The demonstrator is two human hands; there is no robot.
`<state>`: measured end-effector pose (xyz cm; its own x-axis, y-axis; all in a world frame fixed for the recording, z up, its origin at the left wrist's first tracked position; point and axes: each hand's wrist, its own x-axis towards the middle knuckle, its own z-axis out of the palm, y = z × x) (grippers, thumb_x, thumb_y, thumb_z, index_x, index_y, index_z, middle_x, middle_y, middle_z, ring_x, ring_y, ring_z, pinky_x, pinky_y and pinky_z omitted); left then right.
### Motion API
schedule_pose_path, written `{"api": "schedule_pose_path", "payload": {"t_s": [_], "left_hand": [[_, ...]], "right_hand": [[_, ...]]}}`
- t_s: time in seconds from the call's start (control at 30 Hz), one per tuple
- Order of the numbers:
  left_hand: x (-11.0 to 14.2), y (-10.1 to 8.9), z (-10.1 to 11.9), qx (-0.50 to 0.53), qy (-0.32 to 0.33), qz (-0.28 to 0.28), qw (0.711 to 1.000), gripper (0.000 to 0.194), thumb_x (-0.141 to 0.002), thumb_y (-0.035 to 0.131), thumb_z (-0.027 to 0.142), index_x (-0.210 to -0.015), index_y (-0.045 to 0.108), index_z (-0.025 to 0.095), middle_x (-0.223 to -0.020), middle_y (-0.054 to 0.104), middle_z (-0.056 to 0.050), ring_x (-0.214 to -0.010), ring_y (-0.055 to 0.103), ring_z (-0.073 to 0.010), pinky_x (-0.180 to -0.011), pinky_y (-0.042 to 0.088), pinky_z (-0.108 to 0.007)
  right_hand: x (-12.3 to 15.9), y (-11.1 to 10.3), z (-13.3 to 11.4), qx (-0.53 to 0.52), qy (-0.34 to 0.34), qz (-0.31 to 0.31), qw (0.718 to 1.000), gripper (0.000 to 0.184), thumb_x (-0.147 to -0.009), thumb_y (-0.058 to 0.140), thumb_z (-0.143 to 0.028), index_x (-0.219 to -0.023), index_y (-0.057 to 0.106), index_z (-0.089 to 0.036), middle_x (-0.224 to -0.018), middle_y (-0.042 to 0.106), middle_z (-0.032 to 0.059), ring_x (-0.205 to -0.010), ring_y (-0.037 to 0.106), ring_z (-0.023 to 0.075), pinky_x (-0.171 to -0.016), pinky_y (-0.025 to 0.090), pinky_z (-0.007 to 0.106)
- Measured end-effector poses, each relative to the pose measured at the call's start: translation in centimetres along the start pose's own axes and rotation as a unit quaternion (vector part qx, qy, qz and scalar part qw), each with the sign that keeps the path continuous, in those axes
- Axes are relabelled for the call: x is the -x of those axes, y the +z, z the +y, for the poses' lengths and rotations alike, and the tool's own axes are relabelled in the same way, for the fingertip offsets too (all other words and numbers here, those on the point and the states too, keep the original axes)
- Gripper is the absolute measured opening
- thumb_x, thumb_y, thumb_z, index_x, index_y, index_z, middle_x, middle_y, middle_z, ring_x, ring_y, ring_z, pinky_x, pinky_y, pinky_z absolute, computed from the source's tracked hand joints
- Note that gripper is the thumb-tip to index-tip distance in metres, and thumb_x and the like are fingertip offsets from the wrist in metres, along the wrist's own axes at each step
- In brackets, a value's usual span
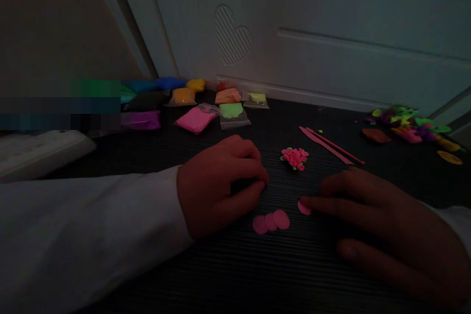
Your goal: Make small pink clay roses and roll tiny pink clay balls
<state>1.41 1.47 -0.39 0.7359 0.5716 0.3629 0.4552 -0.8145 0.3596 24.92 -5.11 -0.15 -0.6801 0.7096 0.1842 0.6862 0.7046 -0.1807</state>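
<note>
My right hand [390,225] is open, thumb apart from the fingers. Its index fingertip presses on a small flat pink clay disc [304,208] on the dark table. Three more pink discs [271,222] lie in an overlapping row, left of that one. Just beyond the row rests my left hand [228,184], closed, thumb and index fingertips touching. Whatever may be between them is hidden. A little pink clay flower cluster [295,158] with green leaf bits sits past both hands. Behind my right hand lie a flat pink clay knife [326,145] and a thin pink rod tool [334,145].
Bags of coloured clay, including pink [197,118], light green [231,111] and purple [145,120], line the back left. A heap of colourful clay pieces [412,125] lies at the back right. A white object [44,152] stands at far left. A white panel [331,5] rises behind the table.
</note>
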Motion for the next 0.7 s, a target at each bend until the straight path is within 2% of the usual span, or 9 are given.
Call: {"api": "schedule_pose_path", "payload": {"t_s": [0.47,0.7], "left_hand": [[0.00,0.06,0.05,0.007,0.001,0.001,1.000,0.016,-0.074,0.048,0.016,-0.078,0.062,0.016,-0.082,0.051,-0.003,-0.078,0.046,-0.0121,-0.069,0.035,-0.026],[-0.24,0.25,-0.15,0.022,-0.002,0.007,1.000,0.015,-0.073,0.047,0.017,-0.076,0.063,0.015,-0.079,0.053,-0.003,-0.076,0.047,-0.0123,-0.068,0.035,-0.026]], "right_hand": [[0.07,0.14,-0.20,0.015,0.022,0.011,1.000,0.036,-0.078,0.044,-0.031,-0.114,0.046,-0.026,-0.107,0.043,0.0043,-0.092,0.044,0.0175,-0.073,0.043,0.035],[-0.72,0.21,0.06,-0.037,0.006,0.021,0.999,0.033,-0.078,0.044,-0.015,-0.111,0.048,-0.020,-0.108,0.047,0.0046,-0.098,0.043,0.0145,-0.081,0.040,0.029]]}}
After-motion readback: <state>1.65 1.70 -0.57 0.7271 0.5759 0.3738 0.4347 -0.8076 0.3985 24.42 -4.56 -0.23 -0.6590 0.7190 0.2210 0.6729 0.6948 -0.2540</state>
